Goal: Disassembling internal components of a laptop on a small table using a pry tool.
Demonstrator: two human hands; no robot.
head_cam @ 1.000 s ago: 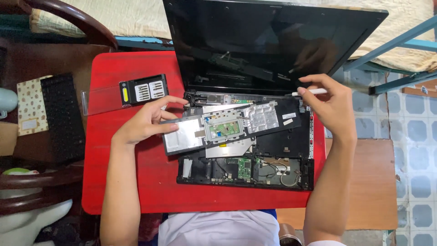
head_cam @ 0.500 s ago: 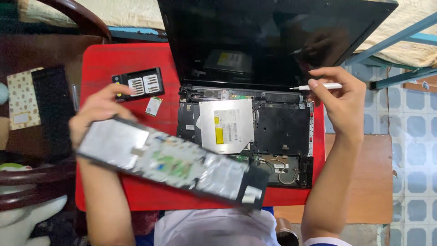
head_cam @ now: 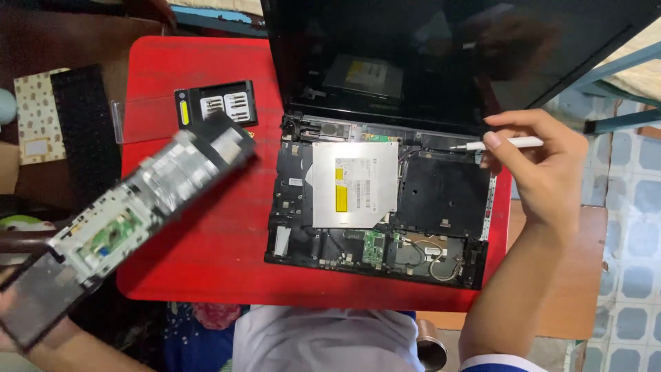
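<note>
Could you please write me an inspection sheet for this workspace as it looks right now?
Surface: red table, partly bare.
Job's things: open laptop base, silver drive exposed; top cover lifted off at left, blurred.
Clutter: bit case, keyboard.
Hands: left hand under the cover's end; right hand holds a white screwdriver.
Cables: thin wires inside base.
Surroundings: tiled floor.
</note>
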